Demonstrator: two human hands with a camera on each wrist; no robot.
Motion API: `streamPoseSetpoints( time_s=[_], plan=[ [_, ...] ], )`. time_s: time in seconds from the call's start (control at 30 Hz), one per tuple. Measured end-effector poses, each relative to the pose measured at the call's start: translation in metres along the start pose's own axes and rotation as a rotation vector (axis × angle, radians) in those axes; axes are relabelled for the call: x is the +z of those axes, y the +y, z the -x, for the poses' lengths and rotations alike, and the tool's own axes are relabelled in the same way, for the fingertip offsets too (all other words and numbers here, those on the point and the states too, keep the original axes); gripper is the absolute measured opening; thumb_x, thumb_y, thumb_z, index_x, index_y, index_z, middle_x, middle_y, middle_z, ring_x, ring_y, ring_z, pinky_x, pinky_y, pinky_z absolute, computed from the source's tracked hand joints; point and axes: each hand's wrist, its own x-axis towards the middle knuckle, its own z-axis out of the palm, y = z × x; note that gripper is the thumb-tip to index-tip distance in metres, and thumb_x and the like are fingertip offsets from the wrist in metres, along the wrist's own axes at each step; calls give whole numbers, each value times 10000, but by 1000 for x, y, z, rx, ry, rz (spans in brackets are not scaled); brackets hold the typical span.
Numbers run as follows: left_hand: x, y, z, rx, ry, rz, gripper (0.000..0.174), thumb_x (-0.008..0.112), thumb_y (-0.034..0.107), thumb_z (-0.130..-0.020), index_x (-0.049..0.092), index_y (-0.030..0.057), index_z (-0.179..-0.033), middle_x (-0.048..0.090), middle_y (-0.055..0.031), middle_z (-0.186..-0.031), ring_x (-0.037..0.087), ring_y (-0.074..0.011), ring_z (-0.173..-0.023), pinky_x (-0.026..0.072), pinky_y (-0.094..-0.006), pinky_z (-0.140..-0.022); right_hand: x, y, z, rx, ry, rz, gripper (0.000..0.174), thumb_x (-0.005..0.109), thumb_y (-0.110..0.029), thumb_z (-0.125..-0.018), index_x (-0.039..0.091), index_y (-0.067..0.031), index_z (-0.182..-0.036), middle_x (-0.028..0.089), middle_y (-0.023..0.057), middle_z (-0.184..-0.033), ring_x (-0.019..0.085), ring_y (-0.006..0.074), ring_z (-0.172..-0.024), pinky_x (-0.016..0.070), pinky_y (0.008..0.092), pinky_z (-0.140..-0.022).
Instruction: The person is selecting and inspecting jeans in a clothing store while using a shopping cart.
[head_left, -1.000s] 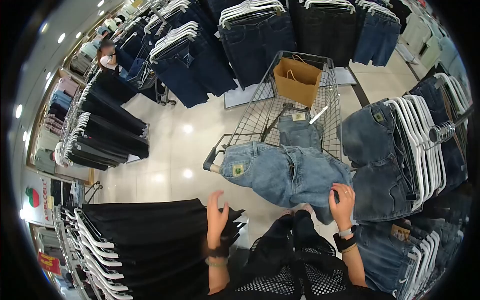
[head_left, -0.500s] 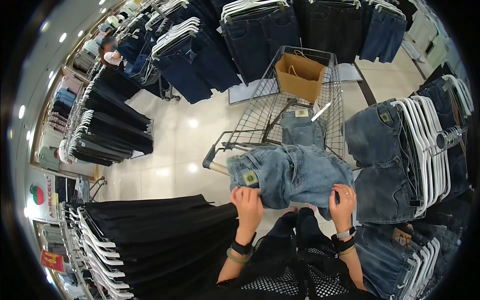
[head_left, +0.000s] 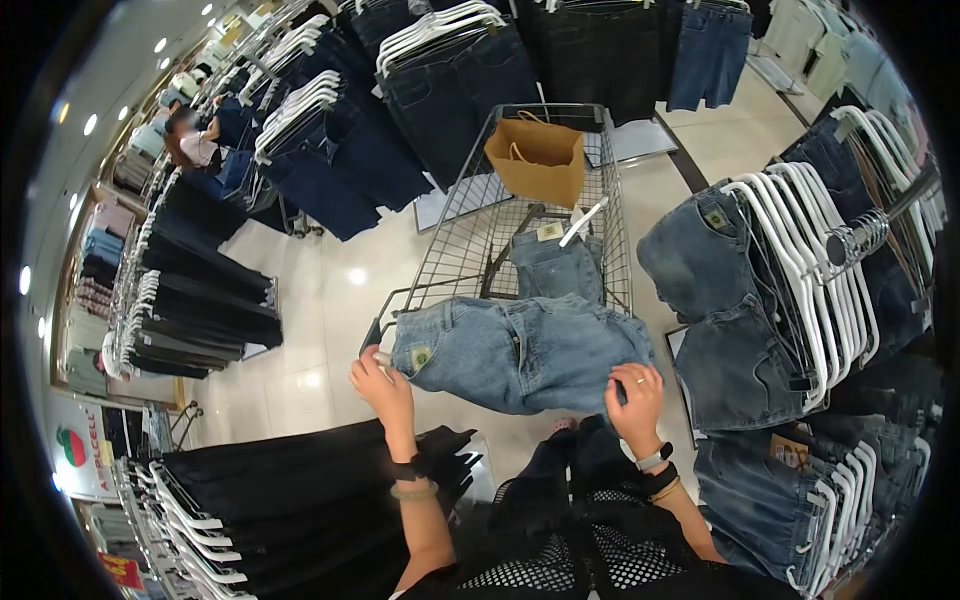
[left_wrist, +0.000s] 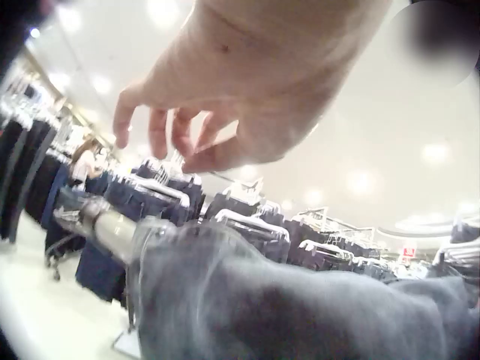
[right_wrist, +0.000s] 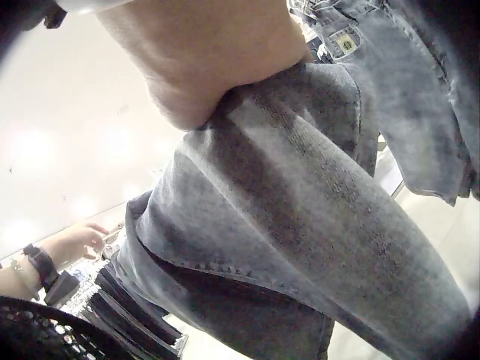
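Light blue denim jeans (head_left: 490, 350) with a yellow-green label lie across the near end of a wire shopping cart (head_left: 455, 250). At their left edge, my left hand (head_left: 385, 395) is by the cart handle. The left wrist view shows this left hand (left_wrist: 240, 97) above the pale handle (left_wrist: 115, 234), fingers loosely bent around nothing. My right hand (head_left: 635, 400) rests at the right edge of the denim, its fingers bent and thumb apart. The right wrist view shows its palm side (right_wrist: 217, 60) against the cloth (right_wrist: 300, 187); its fingertips are hidden there.
Inside the cart are a brown paper bag (head_left: 535, 165) and folded denim (head_left: 555, 265). Denim shorts (head_left: 735, 365) on white hangers stand close at the right, dark trousers (head_left: 320, 480) at the lower left. A person (head_left: 195, 145) is at the far left among racks.
My left hand came onto the left part of the jeans, then moved left to beside the handle end. The view has shifted; my right hand stays at the right edge of the jeans.
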Motion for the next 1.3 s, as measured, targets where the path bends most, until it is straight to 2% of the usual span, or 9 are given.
streamPoseSetpoints(
  time_s=[0.1, 0.3, 0.4, 0.53, 0.73, 0.8, 0.93, 1.1, 1.3],
  plan=[
    [-19, 60, -29, 232, 19, 233, 333, 551, -15, -748, 547, 27, -1078, 521, -180, -981, 485, -354, -927, 374, -439, -842, 0, 1, -1, 3, -8, -54, 79, 620, -107, -750, 626, -65, -818, 641, 51, -914, 588, 235, -958, 342, 469, -989],
    [51, 180, -12, 967, -655, 337, 499, 643, 283, -838, 507, -3, -1223, 518, -196, -1240, 447, -373, -1209, 384, -424, -997, -14, 1, -8, -27, -37, -106, 115, 634, -97, -757, 643, -57, -864, 639, 60, -885, 583, 237, -942, 372, 445, -964],
    [90, 212, -13, 893, -888, -152, 601, 617, 439, -838, 510, -7, -1227, 508, -202, -1268, 431, -367, -1231, 404, -447, -974, -24, 20, -22, 443, -194, -893, 195, 641, -104, -814, 634, -21, -990, 630, 108, -910, 579, 239, -956, 468, 339, -832],
    [118, 231, -31, 677, -1495, -168, 650, 678, 469, -763, 549, -49, -1133, 559, -255, -1178, 505, -402, -1146, 446, -424, -903, -30, 56, -69, 398, -73, -695, 251, 643, -121, -820, 604, -17, -1045, 620, 122, -971, 585, 236, -953, 463, 332, -840],
    [106, 210, -2, 830, -1102, 42, 479, 751, 229, -712, 542, -43, -1046, 549, -223, -1067, 538, -395, -1012, 452, -445, -844, 45, 103, -124, 127, -551, -622, 424, 667, -213, -818, 549, 36, -1140, 606, 193, -1068, 606, 292, -988, 474, 358, -820],
    [81, 211, 6, 846, -915, 135, 427, 739, 165, -711, 532, -31, -1030, 533, -203, -1050, 525, -386, -1017, 447, -448, -843, 72, 104, -133, -136, -609, -199, 504, 688, -302, -812, 562, 78, -1119, 605, 243, -1084, 618, 332, -964, 488, 369, -789],
    [23, 219, 16, 884, -721, 127, 352, 659, 12, -714, 527, 10, -1039, 496, -149, -1019, 500, -335, -1008, 398, -402, -879, 65, 89, -151, 82, -1061, -517, 510, 703, -332, -817, 607, 94, -1081, 678, 160, -905, 636, 203, -822, 499, 304, -718],
    [-19, 203, 28, 907, -459, 222, 358, 603, -52, -714, 576, 49, -1056, 483, -101, -924, 499, -273, -929, 373, -417, -917, 27, 74, -155, 468, -1035, -1220, 316, 619, -154, -889, 595, 28, -1146, 660, 15, -942, 594, 50, -769, 462, 179, -636],
    [-33, 185, 64, 944, -239, 108, 469, 586, -50, -696, 580, 84, -1145, 485, -60, -955, 514, -221, -961, 325, -494, -1009, -23, 45, -142, 17, -678, -1177, 120, 552, -127, -919, 596, -37, -985, 509, -70, -835, 440, 12, -748, 362, 169, -651]
  ],
)
